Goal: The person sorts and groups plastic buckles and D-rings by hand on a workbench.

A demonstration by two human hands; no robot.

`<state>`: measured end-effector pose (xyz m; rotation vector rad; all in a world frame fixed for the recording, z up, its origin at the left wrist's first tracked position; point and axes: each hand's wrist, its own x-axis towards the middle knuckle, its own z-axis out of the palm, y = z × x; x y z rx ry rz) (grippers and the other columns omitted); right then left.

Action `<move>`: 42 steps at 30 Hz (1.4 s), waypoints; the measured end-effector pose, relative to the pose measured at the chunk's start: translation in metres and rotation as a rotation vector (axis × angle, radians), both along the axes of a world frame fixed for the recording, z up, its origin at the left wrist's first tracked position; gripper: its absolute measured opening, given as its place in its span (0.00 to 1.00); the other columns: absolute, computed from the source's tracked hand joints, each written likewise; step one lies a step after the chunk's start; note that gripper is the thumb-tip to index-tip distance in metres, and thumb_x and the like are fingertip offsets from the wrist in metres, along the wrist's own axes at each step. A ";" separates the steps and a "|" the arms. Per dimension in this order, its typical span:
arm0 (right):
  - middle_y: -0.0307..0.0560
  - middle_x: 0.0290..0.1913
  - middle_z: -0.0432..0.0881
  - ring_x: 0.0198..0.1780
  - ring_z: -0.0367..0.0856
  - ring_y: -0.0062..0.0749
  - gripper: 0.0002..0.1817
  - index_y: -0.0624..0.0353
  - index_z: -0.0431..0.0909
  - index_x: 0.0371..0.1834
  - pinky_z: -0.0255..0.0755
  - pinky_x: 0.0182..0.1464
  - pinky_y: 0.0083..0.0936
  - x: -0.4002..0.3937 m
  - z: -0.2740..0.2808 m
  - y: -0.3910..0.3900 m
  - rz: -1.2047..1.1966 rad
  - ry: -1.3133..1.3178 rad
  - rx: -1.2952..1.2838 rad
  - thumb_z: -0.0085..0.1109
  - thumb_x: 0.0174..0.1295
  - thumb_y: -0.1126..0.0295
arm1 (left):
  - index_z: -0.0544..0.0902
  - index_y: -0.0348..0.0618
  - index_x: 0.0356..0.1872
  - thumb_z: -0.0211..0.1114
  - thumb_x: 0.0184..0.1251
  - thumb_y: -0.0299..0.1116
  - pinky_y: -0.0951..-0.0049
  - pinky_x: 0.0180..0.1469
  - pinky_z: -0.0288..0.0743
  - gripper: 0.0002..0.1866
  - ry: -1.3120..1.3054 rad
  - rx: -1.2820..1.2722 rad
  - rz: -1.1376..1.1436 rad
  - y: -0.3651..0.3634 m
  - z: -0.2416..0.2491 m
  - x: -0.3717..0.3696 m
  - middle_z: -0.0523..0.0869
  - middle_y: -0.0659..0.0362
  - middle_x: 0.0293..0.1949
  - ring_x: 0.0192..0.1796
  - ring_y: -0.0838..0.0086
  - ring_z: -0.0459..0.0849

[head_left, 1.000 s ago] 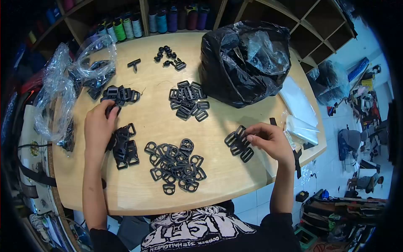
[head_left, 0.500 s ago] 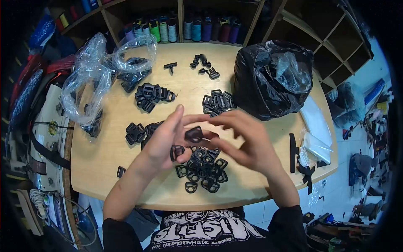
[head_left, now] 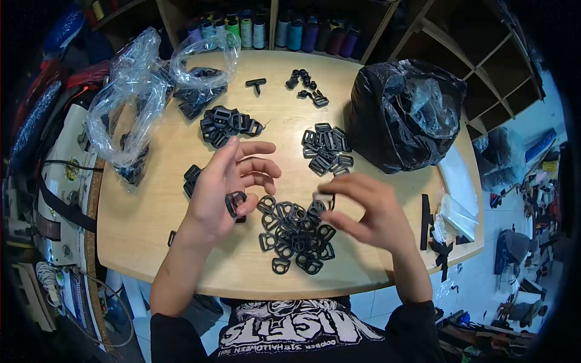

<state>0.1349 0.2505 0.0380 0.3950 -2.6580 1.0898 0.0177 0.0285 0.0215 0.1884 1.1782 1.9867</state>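
Note:
My left hand is raised left of the pile, palm turned inward. A black plastic D-ring is caught at its curled little finger, while the other fingers are spread. To the right, my right hand hovers at the pile's upper right edge, slightly blurred. Between its thumb and fingers is a black plastic buckle, partly hidden by the fingertips. Below and between both hands lies a loose pile of black D-rings.
Black slide buckles and other buckles lie in groups farther back. A black plastic bag stands at right, clear bags at left. Black strap pieces lie near the right edge. Thread spools line the shelf.
My hands have moved apart: the right went right and down to the pile's edge, the left slightly left. The buckle that was between them is no longer there. The view has shifted slightly.

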 end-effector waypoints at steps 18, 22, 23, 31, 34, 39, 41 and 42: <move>0.44 0.32 0.79 0.30 0.81 0.37 0.18 0.61 0.77 0.43 0.76 0.31 0.30 0.008 -0.024 -0.062 -0.001 0.162 0.032 0.70 0.52 0.67 | 0.76 0.32 0.50 0.41 0.74 0.48 0.72 0.52 0.69 0.26 -0.066 0.074 0.061 0.030 -0.017 0.042 0.78 0.55 0.43 0.45 0.72 0.73; 0.46 0.31 0.79 0.27 0.80 0.35 0.13 0.61 0.77 0.42 0.75 0.30 0.29 0.010 -0.021 -0.060 -0.076 0.101 -0.001 0.66 0.54 0.72 | 0.74 0.32 0.52 0.41 0.74 0.47 0.69 0.57 0.66 0.26 -0.057 0.109 0.073 0.032 -0.016 0.045 0.77 0.54 0.48 0.53 0.70 0.72; 0.47 0.30 0.79 0.26 0.80 0.35 0.12 0.62 0.78 0.42 0.75 0.29 0.29 0.010 -0.018 -0.056 -0.082 0.062 -0.061 0.64 0.56 0.73 | 0.74 0.32 0.53 0.41 0.74 0.47 0.68 0.58 0.66 0.26 -0.036 0.125 0.072 0.031 -0.015 0.046 0.77 0.54 0.49 0.55 0.70 0.72; 0.48 0.29 0.78 0.23 0.77 0.33 0.12 0.61 0.80 0.44 0.71 0.28 0.27 0.008 -0.027 -0.031 0.042 -0.262 0.064 0.65 0.58 0.69 | 0.77 0.34 0.47 0.51 0.71 0.31 0.78 0.43 0.70 0.13 0.678 -0.174 0.368 -0.047 0.025 0.040 0.83 0.55 0.42 0.44 0.77 0.80; 0.46 0.30 0.78 0.24 0.76 0.30 0.12 0.60 0.80 0.44 0.71 0.28 0.27 0.009 -0.019 -0.027 -0.060 -0.202 0.053 0.65 0.58 0.70 | 0.79 0.34 0.45 0.56 0.69 0.24 0.82 0.41 0.71 0.08 0.803 -0.415 0.636 -0.095 0.018 0.042 0.82 0.59 0.36 0.39 0.81 0.79; 0.41 0.28 0.77 0.26 0.74 0.21 0.10 0.62 0.81 0.42 0.67 0.29 0.19 0.005 0.005 0.023 -0.310 0.126 0.053 0.61 0.57 0.79 | 0.78 0.34 0.45 0.58 0.67 0.23 0.82 0.40 0.70 0.08 0.731 -0.787 0.712 -0.152 -0.020 0.045 0.81 0.61 0.34 0.37 0.82 0.77; 0.42 0.33 0.81 0.33 0.78 0.19 0.08 0.62 0.81 0.43 0.70 0.36 0.16 -0.004 0.015 0.057 -0.463 0.257 -0.003 0.58 0.61 0.78 | 0.79 0.35 0.46 0.59 0.67 0.23 0.81 0.42 0.71 0.08 0.731 -0.813 0.663 -0.149 -0.022 0.045 0.80 0.62 0.34 0.37 0.83 0.76; 0.45 0.36 0.83 0.37 0.81 0.24 0.08 0.62 0.80 0.44 0.72 0.41 0.18 -0.010 0.020 0.073 -0.569 0.258 -0.077 0.57 0.62 0.76 | 0.79 0.35 0.44 0.60 0.65 0.22 0.81 0.38 0.70 0.08 0.790 -0.861 0.643 -0.142 -0.024 0.044 0.79 0.63 0.33 0.35 0.83 0.75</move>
